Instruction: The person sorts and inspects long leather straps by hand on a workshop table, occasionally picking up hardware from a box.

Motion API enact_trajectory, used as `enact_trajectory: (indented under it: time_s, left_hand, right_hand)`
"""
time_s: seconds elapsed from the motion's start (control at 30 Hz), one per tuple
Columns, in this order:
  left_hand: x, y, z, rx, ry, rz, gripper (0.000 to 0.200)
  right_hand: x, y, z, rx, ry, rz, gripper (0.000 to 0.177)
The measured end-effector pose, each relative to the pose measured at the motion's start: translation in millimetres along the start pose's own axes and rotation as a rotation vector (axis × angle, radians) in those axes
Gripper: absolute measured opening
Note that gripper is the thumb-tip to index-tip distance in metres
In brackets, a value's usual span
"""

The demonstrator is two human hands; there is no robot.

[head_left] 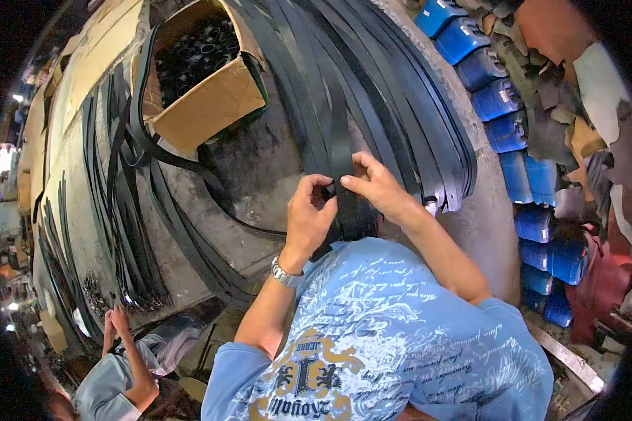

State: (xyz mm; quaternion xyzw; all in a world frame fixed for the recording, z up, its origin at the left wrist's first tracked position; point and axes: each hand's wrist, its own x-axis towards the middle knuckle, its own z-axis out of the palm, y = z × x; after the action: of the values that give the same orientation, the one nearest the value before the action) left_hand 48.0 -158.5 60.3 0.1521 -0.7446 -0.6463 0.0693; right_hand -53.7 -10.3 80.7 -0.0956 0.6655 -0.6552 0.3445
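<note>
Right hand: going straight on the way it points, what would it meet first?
First, the right hand would meet the black strap at its fingertips, perhaps already touching; depth is unclear.

Both elbows bend, forearms reaching up toward the frame's centre. The left hand (312, 212) curls there — thumb and fingertips close; just right, the right hand (376, 185) extends its thumb leftward.

"Free room?"

"Bare patch of desk (256, 189) between cardboard box (211, 112) and left hand (309, 217). A hand could pass there."

"Obstacles?"

"Loose strap (210, 184) arcs along the patch's left side. Box wall blocks the far side. Long straps (393, 105) crowd the right. Left hand and right hand (379, 186) bar the near right corner."
</note>
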Motion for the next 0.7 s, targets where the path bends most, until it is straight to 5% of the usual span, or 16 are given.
enact_trajectory:
  time_s: [0.1, 0.13, 0.33, 0.47, 0.7]
  left_hand:
    - [-12.5, -17.3, 10.7, -0.058, -0.041, -0.094, 0.029]
    - [-16.7, -23.4, 13.3, -0.043, -0.090, -0.159, 0.029]
    - [-41.5, -74.6, 42.9, -0.205, -0.416, -0.429, 0.029]
    - [-40.3, -85.1, 62.1, -0.213, -0.608, -0.431, 0.027]
    - [-30.7, -60.1, 65.1, -0.311, -0.653, -0.703, 0.042]
  right_hand:
    - [-1.7, 21.3, -12.2, -0.052, -0.063, 0.208, 0.040]
    - [-3.5, 36.3, -15.1, -0.051, -0.061, 0.132, 0.039]
    - [-50.5, 121.1, -76.2, -0.172, 0.112, 0.392, 0.052]
    - [-68.1, 115.8, -77.9, -0.064, 0.133, 0.366, 0.028]
    - [-65.3, 109.5, -73.9, 0.039, 0.157, 0.422, 0.020]
